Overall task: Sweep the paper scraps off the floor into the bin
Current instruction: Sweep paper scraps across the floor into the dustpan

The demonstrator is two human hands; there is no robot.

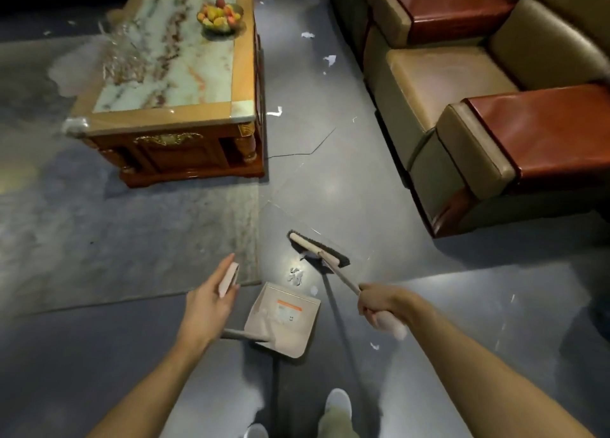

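Clamps the broom handle [343,280] in the right hand [383,309] grip, holds the pale handle end of the dustpan [284,318] in the left hand [211,300] grip — finds the paper scraps [294,275] on the floor [330,180] between broom head [318,251] and pan mouth, so likely needs a short pull straight toward the pan

You are standing in a home living room: a carved wooden coffee table [158,119] with a marble-patterned top carries 1 bowl of fruit [220,16], and it stands on a grey rug [115,239]. To your right runs a leather sofa [445,84] in tan with red-brown arm tops, on a glossy grey tiled floor [330,180].
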